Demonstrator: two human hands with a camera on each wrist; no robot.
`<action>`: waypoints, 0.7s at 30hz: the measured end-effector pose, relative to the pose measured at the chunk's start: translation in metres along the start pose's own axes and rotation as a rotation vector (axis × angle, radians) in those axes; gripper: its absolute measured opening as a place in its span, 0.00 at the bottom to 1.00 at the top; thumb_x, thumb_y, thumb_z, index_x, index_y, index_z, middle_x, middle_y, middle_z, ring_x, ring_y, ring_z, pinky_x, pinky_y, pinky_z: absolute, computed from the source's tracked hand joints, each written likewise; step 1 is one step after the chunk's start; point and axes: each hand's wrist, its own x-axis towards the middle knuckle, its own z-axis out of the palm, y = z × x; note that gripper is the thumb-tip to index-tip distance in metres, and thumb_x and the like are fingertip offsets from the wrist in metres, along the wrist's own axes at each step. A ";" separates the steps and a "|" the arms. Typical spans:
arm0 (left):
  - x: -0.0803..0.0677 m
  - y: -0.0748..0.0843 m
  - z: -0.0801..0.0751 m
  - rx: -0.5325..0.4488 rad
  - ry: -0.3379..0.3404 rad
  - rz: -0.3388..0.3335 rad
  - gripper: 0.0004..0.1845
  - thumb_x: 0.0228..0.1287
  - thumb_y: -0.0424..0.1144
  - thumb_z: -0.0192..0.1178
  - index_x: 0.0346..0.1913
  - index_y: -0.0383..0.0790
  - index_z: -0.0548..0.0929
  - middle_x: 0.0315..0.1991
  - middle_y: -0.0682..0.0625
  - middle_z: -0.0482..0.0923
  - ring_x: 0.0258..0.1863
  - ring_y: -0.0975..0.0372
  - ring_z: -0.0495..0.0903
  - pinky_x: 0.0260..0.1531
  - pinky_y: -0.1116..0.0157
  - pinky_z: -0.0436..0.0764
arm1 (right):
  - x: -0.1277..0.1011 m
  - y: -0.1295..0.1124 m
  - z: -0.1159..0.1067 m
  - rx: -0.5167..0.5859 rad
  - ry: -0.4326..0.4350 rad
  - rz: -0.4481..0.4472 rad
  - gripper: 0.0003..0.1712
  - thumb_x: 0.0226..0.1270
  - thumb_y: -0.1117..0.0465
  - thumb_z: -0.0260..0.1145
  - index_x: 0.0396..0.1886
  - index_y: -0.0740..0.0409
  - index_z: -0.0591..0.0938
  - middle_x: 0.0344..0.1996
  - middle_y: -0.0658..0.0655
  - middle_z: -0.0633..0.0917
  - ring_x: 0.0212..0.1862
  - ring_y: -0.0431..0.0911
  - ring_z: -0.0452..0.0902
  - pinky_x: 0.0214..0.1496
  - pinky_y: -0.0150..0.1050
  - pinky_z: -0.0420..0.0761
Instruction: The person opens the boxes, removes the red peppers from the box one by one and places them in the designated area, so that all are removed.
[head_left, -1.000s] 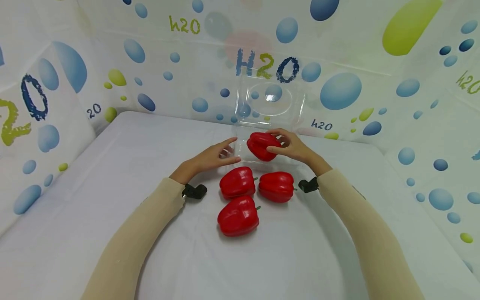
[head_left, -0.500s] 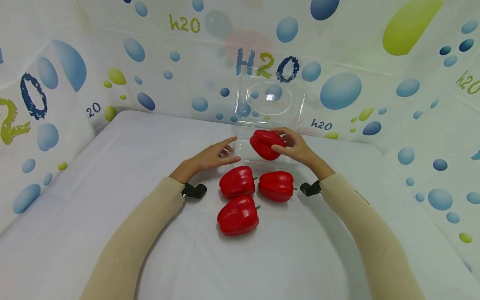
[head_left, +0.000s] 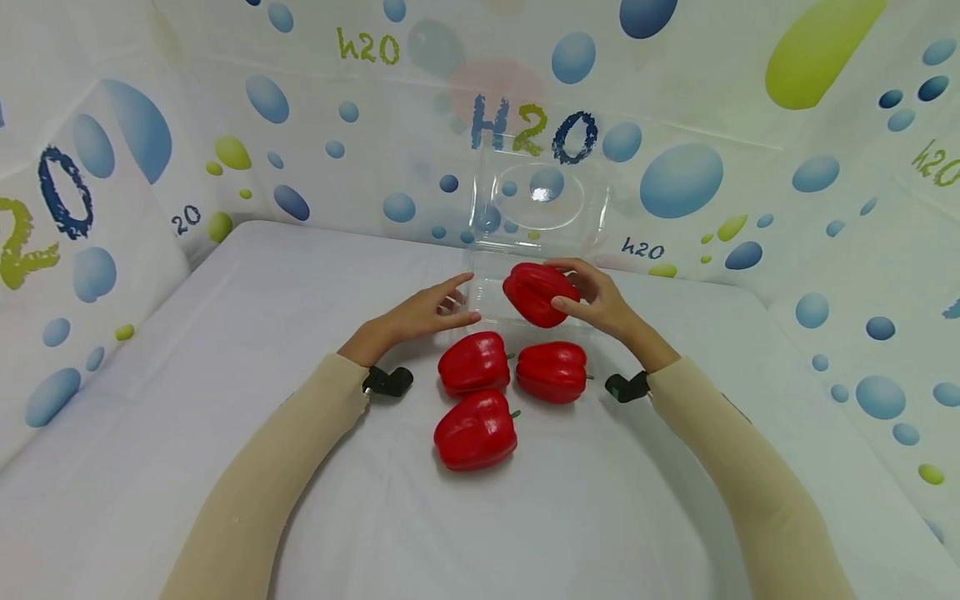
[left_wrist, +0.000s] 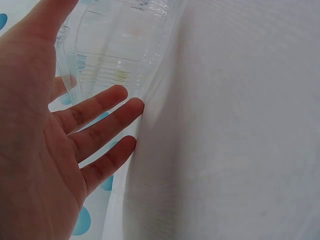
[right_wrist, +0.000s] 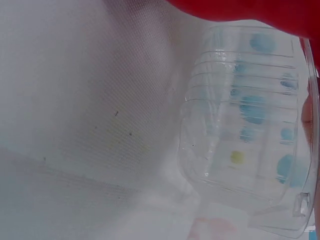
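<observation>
My right hand (head_left: 603, 307) grips a red bell pepper (head_left: 534, 293) from its right side, thumb in front and fingers behind. The pepper overlaps the base of a clear plastic clamshell container (head_left: 487, 302) in the head view. That container's lid (head_left: 536, 208) stands raised at the back. At the base's left end is my left hand (head_left: 412, 317), its fingers spread and nothing held; in the left wrist view the fingertips lie right by the clear wall (left_wrist: 120, 40). The right wrist view shows the pepper (right_wrist: 270, 12) along the top, above the ribbed container wall (right_wrist: 235, 115).
Nearer me, three more red bell peppers lie on the white-covered table: one at left (head_left: 474, 364), one at right (head_left: 552, 372) and one in front (head_left: 476, 431). A white curtain with printed bubbles (head_left: 682, 182) hangs close behind the container.
My right hand has shifted a little to the right with the bell pepper, whose tilt has changed slightly. The left hand, the container and the other peppers keep their places.
</observation>
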 end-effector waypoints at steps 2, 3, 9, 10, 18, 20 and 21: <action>0.000 0.000 0.000 -0.002 0.000 -0.003 0.45 0.62 0.52 0.62 0.78 0.51 0.52 0.65 0.39 0.69 0.63 0.47 0.71 0.55 0.48 0.78 | -0.002 -0.001 0.000 0.013 0.001 -0.026 0.34 0.55 0.74 0.64 0.64 0.69 0.69 0.52 0.52 0.80 0.48 0.44 0.80 0.50 0.34 0.83; 0.000 0.000 0.000 -0.002 0.000 -0.005 0.45 0.62 0.53 0.62 0.78 0.51 0.52 0.65 0.39 0.69 0.63 0.47 0.71 0.55 0.48 0.78 | -0.003 -0.001 0.000 0.017 0.002 -0.037 0.34 0.55 0.74 0.65 0.64 0.70 0.69 0.52 0.50 0.80 0.49 0.44 0.80 0.50 0.35 0.83; 0.000 -0.001 0.000 -0.005 -0.004 -0.004 0.45 0.62 0.53 0.62 0.78 0.52 0.52 0.64 0.39 0.69 0.63 0.47 0.71 0.55 0.48 0.78 | -0.009 -0.005 0.000 0.033 0.010 -0.063 0.34 0.54 0.74 0.65 0.63 0.71 0.69 0.52 0.45 0.80 0.49 0.43 0.80 0.49 0.34 0.83; 0.001 -0.001 0.001 -0.006 -0.004 -0.003 0.45 0.62 0.53 0.62 0.78 0.52 0.52 0.64 0.39 0.69 0.63 0.47 0.71 0.55 0.48 0.78 | -0.010 -0.006 0.000 0.035 0.012 -0.067 0.34 0.53 0.75 0.64 0.63 0.72 0.68 0.52 0.45 0.80 0.49 0.43 0.80 0.49 0.34 0.83; 0.001 -0.002 0.001 0.000 -0.003 0.003 0.45 0.62 0.54 0.62 0.78 0.52 0.51 0.65 0.40 0.69 0.63 0.47 0.71 0.55 0.49 0.78 | -0.018 -0.014 0.000 0.054 0.024 -0.129 0.34 0.51 0.74 0.65 0.61 0.76 0.68 0.54 0.45 0.80 0.50 0.43 0.79 0.48 0.34 0.83; 0.001 -0.003 0.001 0.003 -0.001 0.003 0.45 0.62 0.54 0.62 0.78 0.52 0.51 0.65 0.40 0.69 0.63 0.48 0.71 0.55 0.49 0.79 | -0.020 -0.016 0.001 0.060 0.024 -0.141 0.34 0.52 0.72 0.66 0.61 0.76 0.68 0.55 0.45 0.79 0.51 0.43 0.79 0.49 0.34 0.83; 0.001 -0.003 0.001 0.003 0.000 0.005 0.45 0.62 0.54 0.62 0.78 0.52 0.51 0.65 0.40 0.69 0.63 0.48 0.71 0.55 0.49 0.79 | -0.021 -0.017 0.001 0.064 0.026 -0.146 0.35 0.53 0.70 0.67 0.61 0.77 0.68 0.55 0.45 0.79 0.51 0.43 0.79 0.49 0.34 0.83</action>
